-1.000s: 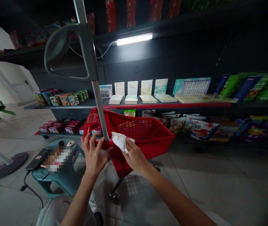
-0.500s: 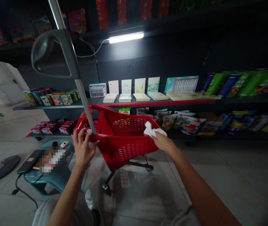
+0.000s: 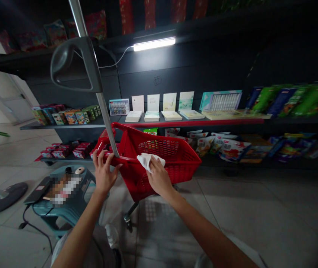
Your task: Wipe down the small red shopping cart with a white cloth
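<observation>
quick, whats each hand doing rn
Left hand: closed, gripping the rim of the red plastic shopping-cart basket.
Right hand: closed on a crumpled white wipe, pressing it against the basket.

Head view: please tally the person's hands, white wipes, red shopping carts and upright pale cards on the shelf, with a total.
Hands: 2, the left hand and the right hand
White wipe: 1
Red shopping cart: 1
Upright pale cards: 4
Total: 8
</observation>
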Action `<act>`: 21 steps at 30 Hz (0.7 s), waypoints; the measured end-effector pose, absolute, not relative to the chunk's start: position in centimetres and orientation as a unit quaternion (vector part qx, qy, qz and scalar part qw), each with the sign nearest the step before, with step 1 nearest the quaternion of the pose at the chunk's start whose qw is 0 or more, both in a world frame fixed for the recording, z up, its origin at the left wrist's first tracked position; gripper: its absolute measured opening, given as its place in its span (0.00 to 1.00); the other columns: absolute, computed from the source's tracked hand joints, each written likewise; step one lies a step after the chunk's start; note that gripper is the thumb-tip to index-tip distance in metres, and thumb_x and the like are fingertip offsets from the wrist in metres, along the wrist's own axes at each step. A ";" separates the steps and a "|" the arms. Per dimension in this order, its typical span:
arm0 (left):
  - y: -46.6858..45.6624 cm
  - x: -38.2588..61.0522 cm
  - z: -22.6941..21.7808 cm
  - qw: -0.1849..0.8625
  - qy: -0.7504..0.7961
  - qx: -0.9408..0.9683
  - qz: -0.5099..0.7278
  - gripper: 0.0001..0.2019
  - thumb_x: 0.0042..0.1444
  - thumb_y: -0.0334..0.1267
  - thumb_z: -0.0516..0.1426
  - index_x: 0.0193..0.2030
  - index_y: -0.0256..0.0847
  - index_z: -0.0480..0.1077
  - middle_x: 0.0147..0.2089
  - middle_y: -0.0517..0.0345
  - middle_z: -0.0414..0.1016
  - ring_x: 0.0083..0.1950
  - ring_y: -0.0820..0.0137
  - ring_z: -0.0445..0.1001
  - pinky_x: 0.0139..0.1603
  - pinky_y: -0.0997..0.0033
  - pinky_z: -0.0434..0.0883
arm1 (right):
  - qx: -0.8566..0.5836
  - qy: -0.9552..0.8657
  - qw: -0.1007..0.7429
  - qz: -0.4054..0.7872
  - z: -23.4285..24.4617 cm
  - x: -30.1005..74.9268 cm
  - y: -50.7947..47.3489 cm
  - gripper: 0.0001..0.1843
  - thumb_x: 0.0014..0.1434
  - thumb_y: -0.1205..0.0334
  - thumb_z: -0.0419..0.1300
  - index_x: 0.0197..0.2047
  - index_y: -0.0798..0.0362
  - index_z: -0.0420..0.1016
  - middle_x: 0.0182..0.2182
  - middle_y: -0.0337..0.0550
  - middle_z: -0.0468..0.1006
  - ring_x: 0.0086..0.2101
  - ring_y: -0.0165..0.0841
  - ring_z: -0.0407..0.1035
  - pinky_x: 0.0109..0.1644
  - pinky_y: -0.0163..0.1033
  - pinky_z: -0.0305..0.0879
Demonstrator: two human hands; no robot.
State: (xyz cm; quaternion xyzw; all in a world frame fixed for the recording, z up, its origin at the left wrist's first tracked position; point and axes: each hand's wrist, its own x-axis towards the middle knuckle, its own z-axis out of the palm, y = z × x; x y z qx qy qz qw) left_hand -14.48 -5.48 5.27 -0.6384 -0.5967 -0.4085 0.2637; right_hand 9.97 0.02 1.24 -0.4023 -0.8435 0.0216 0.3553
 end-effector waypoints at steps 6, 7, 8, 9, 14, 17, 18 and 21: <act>-5.7 -14.3 5.5 0.260 -0.606 -0.639 -0.397 0.22 0.61 0.45 0.63 0.61 0.45 0.69 0.70 0.43 0.60 0.79 0.44 0.42 0.74 0.37 0.58 | -0.333 -0.854 0.397 0.038 1.9 7.1 -0.7 0.31 0.68 0.69 0.50 0.74 0.58 0.60 0.72 0.52 0.61 0.73 0.41 0.50 0.78 0.54 0.46; -5.7 -14.3 5.5 0.260 -0.604 -0.641 -0.396 0.23 0.61 0.45 0.63 0.61 0.45 0.69 0.70 0.43 0.60 0.79 0.44 0.42 0.74 0.37 0.58 | -0.322 -0.860 0.394 0.037 1.9 7.3 -0.5 0.32 0.68 0.70 0.51 0.74 0.58 0.60 0.72 0.52 0.61 0.73 0.41 0.51 0.78 0.54 0.47; -5.7 -14.4 5.6 0.259 -0.603 -0.643 -0.395 0.23 0.61 0.45 0.63 0.61 0.45 0.69 0.70 0.43 0.60 0.79 0.44 0.42 0.74 0.36 0.57 | -0.311 -0.866 0.389 0.037 1.9 7.8 -0.3 0.32 0.67 0.70 0.51 0.73 0.57 0.61 0.72 0.52 0.62 0.72 0.40 0.51 0.78 0.54 0.49; -5.7 -14.5 5.6 0.258 -0.602 -0.645 -0.394 0.23 0.61 0.45 0.63 0.61 0.45 0.69 0.70 0.42 0.59 0.79 0.44 0.42 0.74 0.36 0.57 | -0.301 -0.874 0.379 0.035 1.8 8.5 0.0 0.32 0.66 0.70 0.52 0.73 0.56 0.61 0.71 0.52 0.62 0.72 0.40 0.52 0.77 0.54 0.50; -5.6 -14.9 5.6 0.259 -0.595 -0.653 -0.391 0.23 0.61 0.44 0.63 0.62 0.45 0.68 0.70 0.42 0.59 0.79 0.44 0.41 0.74 0.36 0.56 | -0.349 -0.889 0.295 0.005 1.0 14.9 2.0 0.30 0.64 0.71 0.51 0.70 0.61 0.66 0.69 0.57 0.66 0.69 0.41 0.59 0.76 0.52 0.54; -5.7 -14.9 5.6 0.253 -0.588 -0.663 -0.388 0.23 0.61 0.43 0.62 0.62 0.44 0.67 0.72 0.41 0.57 0.80 0.44 0.40 0.74 0.36 0.57 | -0.447 -0.859 0.249 0.004 0.5 20.3 3.5 0.30 0.65 0.70 0.50 0.69 0.65 0.66 0.68 0.61 0.67 0.68 0.45 0.61 0.75 0.53 0.54; -5.8 -14.9 5.7 0.251 -0.587 -0.666 -0.388 0.23 0.61 0.42 0.62 0.63 0.44 0.67 0.72 0.41 0.56 0.80 0.44 0.40 0.74 0.35 0.57 | -0.487 -0.839 0.243 0.012 0.4 22.1 4.0 0.30 0.65 0.70 0.50 0.70 0.65 0.65 0.68 0.61 0.67 0.67 0.46 0.61 0.74 0.53 0.55; -6.0 -14.6 5.9 0.248 -0.588 -0.662 -0.392 0.23 0.61 0.42 0.61 0.62 0.45 0.68 0.71 0.42 0.58 0.79 0.43 0.41 0.74 0.35 0.57 | -0.635 -0.733 0.234 0.068 -0.1 26.8 5.2 0.29 0.68 0.64 0.48 0.69 0.63 0.67 0.62 0.63 0.74 0.61 0.47 0.69 0.65 0.48 0.64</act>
